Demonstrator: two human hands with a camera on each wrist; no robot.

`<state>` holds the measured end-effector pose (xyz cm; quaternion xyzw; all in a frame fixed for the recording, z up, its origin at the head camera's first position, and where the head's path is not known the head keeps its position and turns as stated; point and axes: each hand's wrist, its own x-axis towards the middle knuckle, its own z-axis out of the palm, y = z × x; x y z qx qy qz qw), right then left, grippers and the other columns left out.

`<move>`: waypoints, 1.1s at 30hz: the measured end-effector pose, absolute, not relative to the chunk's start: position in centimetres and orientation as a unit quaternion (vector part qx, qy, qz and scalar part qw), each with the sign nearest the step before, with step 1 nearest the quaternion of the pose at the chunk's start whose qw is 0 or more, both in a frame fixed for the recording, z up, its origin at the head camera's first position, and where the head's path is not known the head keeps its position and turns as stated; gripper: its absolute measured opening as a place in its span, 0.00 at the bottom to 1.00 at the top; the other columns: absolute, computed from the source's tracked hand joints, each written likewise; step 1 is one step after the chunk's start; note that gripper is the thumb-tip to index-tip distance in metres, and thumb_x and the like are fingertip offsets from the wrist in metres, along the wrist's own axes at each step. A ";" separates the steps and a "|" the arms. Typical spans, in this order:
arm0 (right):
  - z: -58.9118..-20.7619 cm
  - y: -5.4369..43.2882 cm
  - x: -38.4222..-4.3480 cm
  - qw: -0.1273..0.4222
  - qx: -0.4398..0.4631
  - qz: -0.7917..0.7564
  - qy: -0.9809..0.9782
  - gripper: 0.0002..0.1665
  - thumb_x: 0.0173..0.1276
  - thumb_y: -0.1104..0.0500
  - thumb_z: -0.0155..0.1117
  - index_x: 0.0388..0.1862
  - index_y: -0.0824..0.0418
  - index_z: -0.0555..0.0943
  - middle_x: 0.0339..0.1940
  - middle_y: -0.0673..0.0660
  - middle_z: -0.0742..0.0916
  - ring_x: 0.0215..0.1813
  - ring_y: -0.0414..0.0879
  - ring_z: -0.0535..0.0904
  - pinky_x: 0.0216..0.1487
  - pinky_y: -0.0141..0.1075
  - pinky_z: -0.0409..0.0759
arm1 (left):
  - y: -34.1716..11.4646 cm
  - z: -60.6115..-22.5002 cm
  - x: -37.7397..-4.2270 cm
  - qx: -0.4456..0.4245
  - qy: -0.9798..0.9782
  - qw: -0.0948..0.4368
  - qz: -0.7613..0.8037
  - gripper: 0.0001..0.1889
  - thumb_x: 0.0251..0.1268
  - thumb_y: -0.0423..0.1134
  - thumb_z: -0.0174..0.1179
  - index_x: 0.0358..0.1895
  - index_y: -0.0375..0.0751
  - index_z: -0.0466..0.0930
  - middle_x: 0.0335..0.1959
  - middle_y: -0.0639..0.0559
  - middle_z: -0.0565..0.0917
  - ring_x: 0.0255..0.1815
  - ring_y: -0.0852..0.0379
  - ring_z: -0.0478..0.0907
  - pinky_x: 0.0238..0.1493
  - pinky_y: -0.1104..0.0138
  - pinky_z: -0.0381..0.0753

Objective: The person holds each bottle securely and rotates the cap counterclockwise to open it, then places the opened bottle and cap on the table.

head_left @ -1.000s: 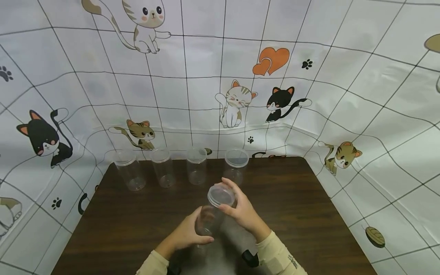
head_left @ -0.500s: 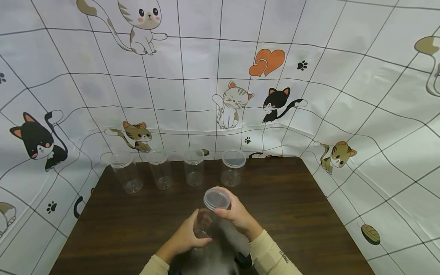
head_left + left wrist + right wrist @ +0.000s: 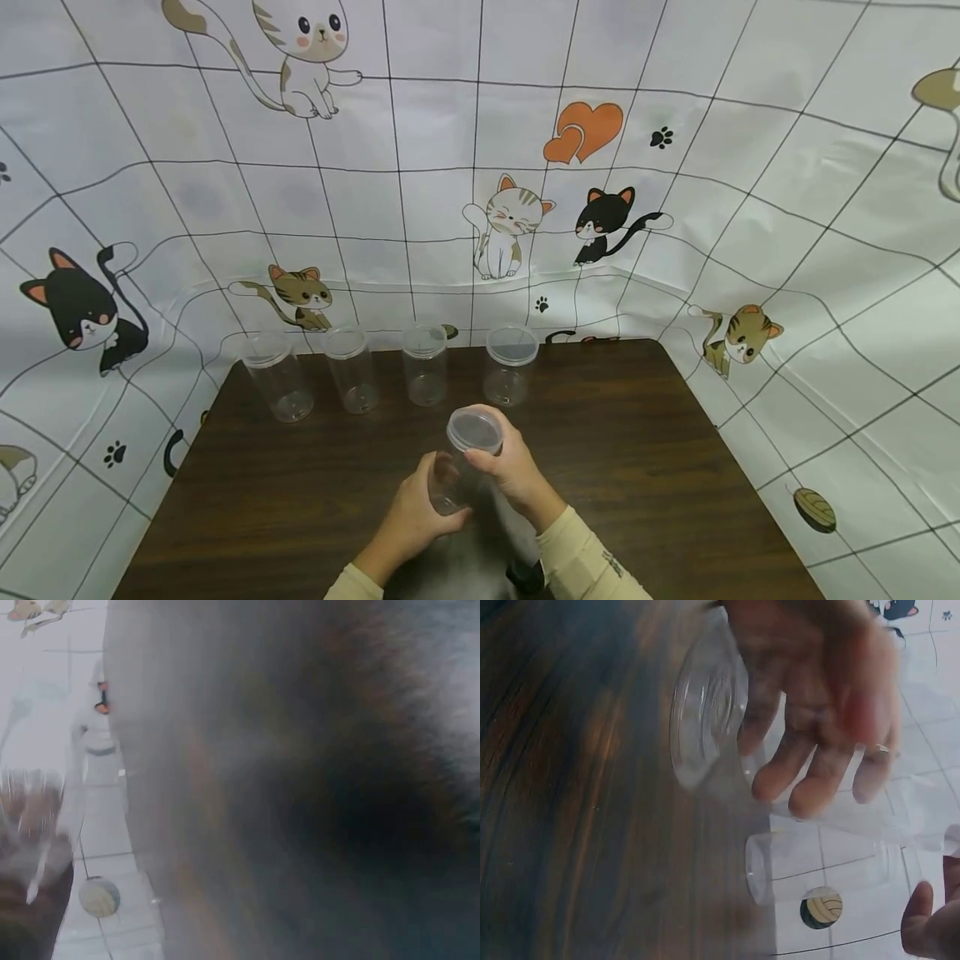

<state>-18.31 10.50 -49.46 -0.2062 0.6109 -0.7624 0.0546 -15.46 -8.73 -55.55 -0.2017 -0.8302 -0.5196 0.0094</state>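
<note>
A clear plastic jar [image 3: 447, 486] is held tilted over the front half of the dark wooden table, its translucent lid [image 3: 476, 429] at the upper end. My left hand [image 3: 420, 512] grips the jar's lower body, thumb in front and fingers round the side. With thumb and fingers, my right hand [image 3: 517, 471] holds the rim of the lid. The right wrist view shows the jar's round base [image 3: 709, 712] beside curled fingers [image 3: 814, 787]. Most of the left wrist view is blurred; a clear surface and fingers [image 3: 30, 814] appear at its left edge.
Several lidded clear jars stand in a row along the back of the table [image 3: 615, 467]: one far left [image 3: 277, 379], two mid-left [image 3: 351, 371] and one to the right [image 3: 508, 367]. Behind them hangs a white cat-print sheet [image 3: 420, 208], which also covers the sides.
Both hands keep hold of the jar and lid. The right hand has shifted slightly down and left in the head view, which itself moved a little. The standing jars stay put.
</note>
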 end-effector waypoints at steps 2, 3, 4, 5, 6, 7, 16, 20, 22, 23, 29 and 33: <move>-49.5 10.6 -18.3 0.058 -0.205 -0.773 0.597 0.48 0.61 0.50 0.78 0.69 0.75 0.65 0.58 0.54 0.82 0.55 0.45 0.80 0.55 0.34 0.79 | -9.1 -55.5 -15.7 -0.220 -0.827 -0.012 -0.517 0.38 0.48 0.46 0.80 0.61 0.44 0.69 0.48 0.58 0.83 0.47 0.60 0.82 0.51 0.63 0.83; -49.6 10.7 -18.3 0.060 -0.206 -0.778 0.590 0.48 0.61 0.50 0.77 0.69 0.76 0.65 0.57 0.53 0.82 0.54 0.44 0.80 0.54 0.34 0.79 | -9.4 -55.5 -15.8 -0.231 -0.826 -0.024 -0.514 0.39 0.48 0.47 0.80 0.62 0.44 0.69 0.48 0.58 0.83 0.47 0.60 0.82 0.51 0.63 0.83; -49.7 10.7 -18.4 0.064 -0.208 -0.785 0.581 0.49 0.62 0.51 0.77 0.68 0.78 0.64 0.56 0.52 0.82 0.54 0.44 0.80 0.54 0.33 0.79 | -9.7 -55.4 -15.9 -0.243 -0.823 -0.037 -0.511 0.39 0.48 0.47 0.80 0.63 0.44 0.69 0.48 0.59 0.83 0.48 0.61 0.81 0.51 0.64 0.82; -49.8 10.7 -18.4 0.068 -0.211 -0.788 0.574 0.49 0.62 0.51 0.77 0.68 0.79 0.64 0.56 0.51 0.83 0.54 0.43 0.80 0.54 0.33 0.79 | -9.9 -55.3 -16.0 -0.255 -0.818 -0.053 -0.513 0.40 0.49 0.47 0.80 0.64 0.43 0.68 0.49 0.58 0.83 0.48 0.60 0.82 0.52 0.64 0.82; -49.9 10.8 -18.5 0.072 -0.216 -0.790 0.569 0.49 0.61 0.51 0.77 0.68 0.79 0.64 0.55 0.50 0.83 0.54 0.43 0.80 0.55 0.33 0.79 | -10.2 -55.3 -16.1 -0.265 -0.814 -0.063 -0.514 0.40 0.49 0.46 0.79 0.64 0.42 0.68 0.50 0.57 0.83 0.49 0.60 0.82 0.52 0.64 0.82; -50.0 10.9 -18.5 0.076 -0.224 -0.791 0.563 0.48 0.62 0.51 0.77 0.68 0.78 0.65 0.55 0.50 0.83 0.54 0.43 0.80 0.55 0.33 0.79 | -10.3 -55.2 -16.1 -0.274 -0.807 -0.073 -0.519 0.39 0.50 0.46 0.79 0.64 0.41 0.68 0.50 0.55 0.83 0.49 0.60 0.82 0.52 0.65 0.82; -49.8 11.8 -20.0 0.194 -0.377 -0.754 0.502 0.43 0.68 0.41 0.70 0.72 0.64 0.68 0.68 0.58 0.78 0.69 0.51 0.73 0.68 0.42 0.71 | -10.2 -55.2 -16.2 -0.336 -0.690 -0.210 -0.605 0.39 0.58 0.34 0.72 0.68 0.27 0.60 0.59 0.32 0.77 0.60 0.46 0.79 0.60 0.66 0.78; -49.7 12.2 -20.0 0.185 -0.342 -0.768 0.509 0.44 0.68 0.42 0.70 0.73 0.62 0.64 0.67 0.55 0.77 0.67 0.47 0.73 0.67 0.39 0.72 | -9.9 -55.5 -16.5 -0.309 -0.726 -0.151 -0.595 0.41 0.56 0.38 0.75 0.69 0.30 0.61 0.58 0.38 0.80 0.58 0.47 0.81 0.58 0.65 0.80; -49.8 12.3 -19.7 0.164 -0.320 -0.776 0.518 0.46 0.68 0.43 0.71 0.73 0.61 0.61 0.65 0.53 0.77 0.65 0.45 0.74 0.66 0.39 0.72 | -9.9 -55.5 -16.7 -0.287 -0.759 -0.102 -0.575 0.41 0.53 0.41 0.78 0.68 0.34 0.64 0.56 0.44 0.82 0.55 0.51 0.82 0.56 0.64 0.81; -49.8 12.3 -19.5 0.155 -0.312 -0.778 0.522 0.47 0.67 0.43 0.72 0.74 0.61 0.59 0.65 0.53 0.77 0.65 0.45 0.74 0.66 0.39 0.72 | -9.9 -55.5 -16.8 -0.274 -0.778 -0.075 -0.561 0.41 0.52 0.43 0.79 0.66 0.37 0.66 0.54 0.48 0.82 0.53 0.54 0.82 0.54 0.64 0.82; -49.9 11.2 -19.0 0.107 -0.275 -0.772 0.563 0.52 0.67 0.46 0.73 0.76 0.69 0.57 0.65 0.56 0.76 0.65 0.48 0.74 0.64 0.41 0.74 | -10.0 -55.2 -17.0 -0.218 -0.832 -0.004 -0.510 0.38 0.47 0.49 0.81 0.60 0.47 0.70 0.49 0.58 0.82 0.47 0.59 0.82 0.50 0.63 0.83; -49.5 10.9 -19.0 0.080 -0.258 -0.768 0.580 0.48 0.67 0.49 0.73 0.73 0.73 0.61 0.62 0.54 0.79 0.60 0.46 0.76 0.60 0.36 0.77 | -9.9 -55.0 -17.2 -0.247 -0.815 -0.043 -0.522 0.39 0.49 0.48 0.80 0.63 0.44 0.68 0.52 0.54 0.82 0.50 0.57 0.82 0.52 0.64 0.83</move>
